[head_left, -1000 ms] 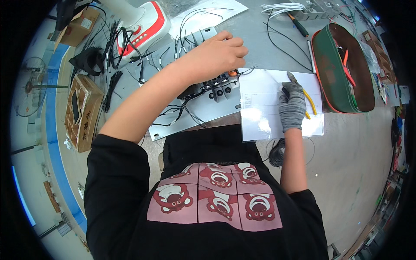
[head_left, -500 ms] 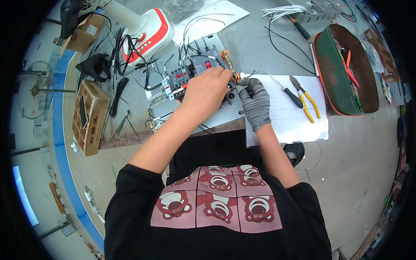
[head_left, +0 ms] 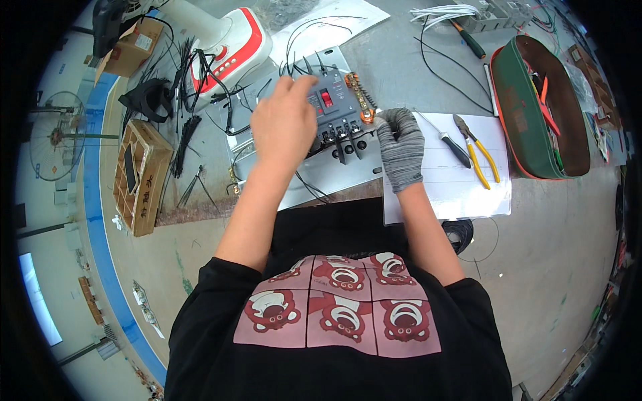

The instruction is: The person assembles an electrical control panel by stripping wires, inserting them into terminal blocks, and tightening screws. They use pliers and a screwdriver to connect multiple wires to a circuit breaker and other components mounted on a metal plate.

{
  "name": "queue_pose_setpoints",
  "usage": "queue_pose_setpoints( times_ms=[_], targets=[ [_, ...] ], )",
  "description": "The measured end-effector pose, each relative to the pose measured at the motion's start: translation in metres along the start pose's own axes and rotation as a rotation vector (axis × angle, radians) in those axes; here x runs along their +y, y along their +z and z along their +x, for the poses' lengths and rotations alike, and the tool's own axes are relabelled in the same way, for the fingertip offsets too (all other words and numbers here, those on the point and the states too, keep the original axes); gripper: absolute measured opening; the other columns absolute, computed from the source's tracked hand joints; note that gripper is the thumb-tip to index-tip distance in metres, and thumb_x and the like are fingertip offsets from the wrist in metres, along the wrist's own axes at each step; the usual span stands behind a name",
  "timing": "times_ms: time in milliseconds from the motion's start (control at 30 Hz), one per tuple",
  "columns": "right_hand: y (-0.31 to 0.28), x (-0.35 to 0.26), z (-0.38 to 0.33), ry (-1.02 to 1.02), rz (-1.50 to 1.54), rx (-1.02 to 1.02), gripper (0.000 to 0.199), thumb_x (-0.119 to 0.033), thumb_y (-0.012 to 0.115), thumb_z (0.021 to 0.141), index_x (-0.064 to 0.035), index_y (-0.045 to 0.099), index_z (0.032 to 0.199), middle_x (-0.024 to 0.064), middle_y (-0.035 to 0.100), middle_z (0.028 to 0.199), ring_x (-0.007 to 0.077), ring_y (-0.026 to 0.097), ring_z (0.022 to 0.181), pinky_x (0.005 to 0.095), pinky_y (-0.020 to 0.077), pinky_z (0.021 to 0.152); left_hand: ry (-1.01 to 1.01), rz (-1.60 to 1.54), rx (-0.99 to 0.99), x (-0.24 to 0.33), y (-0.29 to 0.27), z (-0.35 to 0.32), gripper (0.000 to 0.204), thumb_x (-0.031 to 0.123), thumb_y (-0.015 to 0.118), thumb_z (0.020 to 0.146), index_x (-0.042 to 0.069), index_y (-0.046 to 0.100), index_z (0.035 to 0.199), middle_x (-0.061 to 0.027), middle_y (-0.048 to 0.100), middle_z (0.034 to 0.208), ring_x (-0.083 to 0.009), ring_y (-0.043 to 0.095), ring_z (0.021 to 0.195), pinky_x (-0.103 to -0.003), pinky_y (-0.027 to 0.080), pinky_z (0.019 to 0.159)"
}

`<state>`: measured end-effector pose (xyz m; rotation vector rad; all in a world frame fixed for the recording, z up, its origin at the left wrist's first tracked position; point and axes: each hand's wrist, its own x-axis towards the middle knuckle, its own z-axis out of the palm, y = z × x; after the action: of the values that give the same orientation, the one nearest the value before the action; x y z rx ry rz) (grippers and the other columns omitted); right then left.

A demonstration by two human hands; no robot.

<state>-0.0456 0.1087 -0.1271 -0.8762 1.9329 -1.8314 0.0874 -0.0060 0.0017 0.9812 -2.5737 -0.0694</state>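
Observation:
A grey metal mounting plate [head_left: 361, 175] carries a dark circuit breaker [head_left: 342, 101] with a red switch, and a brass terminal bar [head_left: 360, 95] on orange supports along its right side. My bare left hand [head_left: 284, 121] is over the left part of the breaker, its fingers toward the black wires [head_left: 293, 50]; it is smeared by motion and hides the components under it. My right hand [head_left: 401, 150], in a grey knitted glove, is closed at the near end of the terminal bar. What its curled fingers pinch, if anything, is too small to name.
To the right, a screwdriver [head_left: 456, 150] and yellow-handled pliers [head_left: 480, 155] lie on a white sheet [head_left: 441, 194], with a green tool bag [head_left: 535, 127] beyond. At left are a wooden compartment box [head_left: 142, 177], black cable ties [head_left: 184, 144] and a white-and-red fan base [head_left: 244, 50].
My left hand has moved left, away from the terminal bar, uncovering the breaker's red switch and lower terminals. My right hand stays by the bar's near end.

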Motion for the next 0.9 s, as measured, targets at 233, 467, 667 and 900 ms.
queue_pose_setpoints(
  times_ms=[233,467,667,900],
  targets=[
    [0.005,0.0,-0.003,0.118,0.116,-0.025,0.013,-0.007,0.066,0.091,-0.0028,0.065,0.104,0.0034,0.066,0.08,0.0084,0.055,0.065,0.0254,0.0488,0.064,-0.044,0.084,-0.058,-0.022,0.003,0.009,0.028,0.011,0.063,0.085,0.011,0.067,0.113,-0.0127,0.063,0.095,-0.0352,0.065,0.078,-0.044,0.05,0.073],
    [-0.005,-0.023,0.008,0.207,0.274,-0.108,0.019,-0.006,0.059,0.096,-0.0015,0.063,0.113,0.0058,0.07,0.089,0.0076,0.06,0.072,0.0245,0.0515,0.069,0.069,0.157,-0.138,-0.028,0.015,0.042,0.028,0.017,0.067,0.086,0.012,0.067,0.113,-0.0102,0.063,0.096,-0.0345,0.065,0.085,-0.045,0.051,0.073],
    [-0.008,-0.017,0.01,0.183,0.141,-0.132,0.013,-0.009,0.068,0.091,-0.0004,0.067,0.101,0.0031,0.068,0.085,0.0079,0.059,0.074,0.024,0.0512,0.07,0.3,-0.168,-0.409,-0.014,0.027,0.061,0.022,0.007,0.065,0.086,0.011,0.068,0.107,-0.0063,0.06,0.1,-0.0306,0.063,0.087,-0.043,0.051,0.076],
    [-0.017,-0.013,0.013,0.339,0.316,-0.024,0.012,-0.008,0.069,0.09,-0.0009,0.067,0.099,0.0024,0.068,0.084,0.0076,0.057,0.069,0.0226,0.0488,0.065,0.775,-0.287,-0.337,-0.025,0.029,0.085,0.015,0.014,0.066,0.086,0.009,0.068,0.1,-0.0047,0.063,0.093,-0.0281,0.06,0.089,-0.039,0.047,0.084]
  ],
)
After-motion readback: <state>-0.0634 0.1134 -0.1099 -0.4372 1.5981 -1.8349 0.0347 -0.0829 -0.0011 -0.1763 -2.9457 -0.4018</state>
